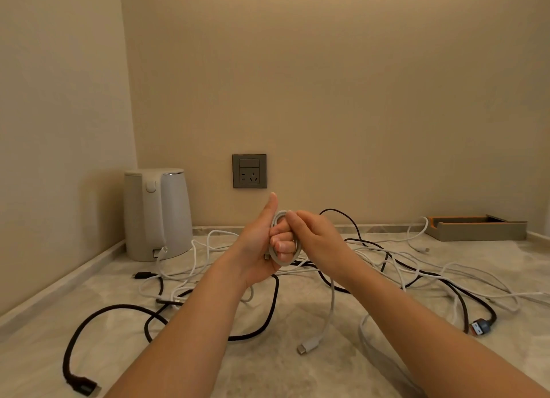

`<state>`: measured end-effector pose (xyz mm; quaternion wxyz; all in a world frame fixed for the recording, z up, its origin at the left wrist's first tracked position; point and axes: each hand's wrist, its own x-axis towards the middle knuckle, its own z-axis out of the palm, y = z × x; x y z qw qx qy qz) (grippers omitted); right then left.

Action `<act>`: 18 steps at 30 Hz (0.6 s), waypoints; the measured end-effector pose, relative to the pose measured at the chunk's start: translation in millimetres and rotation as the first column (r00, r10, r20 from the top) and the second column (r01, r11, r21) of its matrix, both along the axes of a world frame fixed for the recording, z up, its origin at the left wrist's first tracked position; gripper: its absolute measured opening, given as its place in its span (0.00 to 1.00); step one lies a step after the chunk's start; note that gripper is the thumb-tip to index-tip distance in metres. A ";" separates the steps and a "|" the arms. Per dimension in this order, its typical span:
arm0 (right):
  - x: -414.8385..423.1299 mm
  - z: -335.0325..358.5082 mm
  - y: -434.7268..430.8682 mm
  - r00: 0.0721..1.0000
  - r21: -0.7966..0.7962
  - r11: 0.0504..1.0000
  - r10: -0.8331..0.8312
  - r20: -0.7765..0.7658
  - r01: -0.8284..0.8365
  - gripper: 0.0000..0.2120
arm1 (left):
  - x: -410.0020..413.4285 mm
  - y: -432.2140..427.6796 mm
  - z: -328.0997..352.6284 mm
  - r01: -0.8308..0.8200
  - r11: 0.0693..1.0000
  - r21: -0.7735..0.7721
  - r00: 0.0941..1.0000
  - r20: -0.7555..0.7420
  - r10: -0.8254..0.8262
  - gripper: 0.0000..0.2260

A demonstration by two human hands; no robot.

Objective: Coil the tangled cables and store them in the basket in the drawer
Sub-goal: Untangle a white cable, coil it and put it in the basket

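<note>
My left hand [262, 243] grips a small coil of white cable [281, 260] wound round its curled fingers, thumb pointing up. My right hand [315, 234] pinches the same cable at the top of the coil. The cable's loose tail hangs down to a white plug [308, 346] on the marble counter [268, 368]. Several more white cables [446, 271] and black braided cables [268, 308] lie tangled across the counter behind and beside my arms. No drawer or basket is in view.
A white electric kettle [157, 213] stands at the back left corner. A wall socket [249, 171] sits behind my hands. A flat grey and orange tray [476, 228] rests at the back right. A black plug [84, 385] lies near the front left.
</note>
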<state>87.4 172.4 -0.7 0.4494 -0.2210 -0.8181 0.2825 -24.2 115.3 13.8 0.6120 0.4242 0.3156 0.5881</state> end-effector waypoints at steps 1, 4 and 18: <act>-0.1 0.3 -0.1 1.000 -0.002 1.000 0.001 -0.019 -0.001 0.18 | 0.4 -0.1 0.5 -0.006 1.000 -0.003 1.000 -0.001 0.006 0.32; -0.3 1.8 -2.5 0.996 0.025 1.000 -0.012 -0.087 0.014 0.16 | 1.0 -0.8 2.3 -0.032 0.999 0.000 0.999 0.011 0.032 0.31; -5.0 -3.1 -3.3 0.894 0.077 0.941 -0.284 -0.347 0.328 0.18 | 26.8 9.7 -8.9 -0.593 0.660 0.461 0.623 -0.256 0.739 0.20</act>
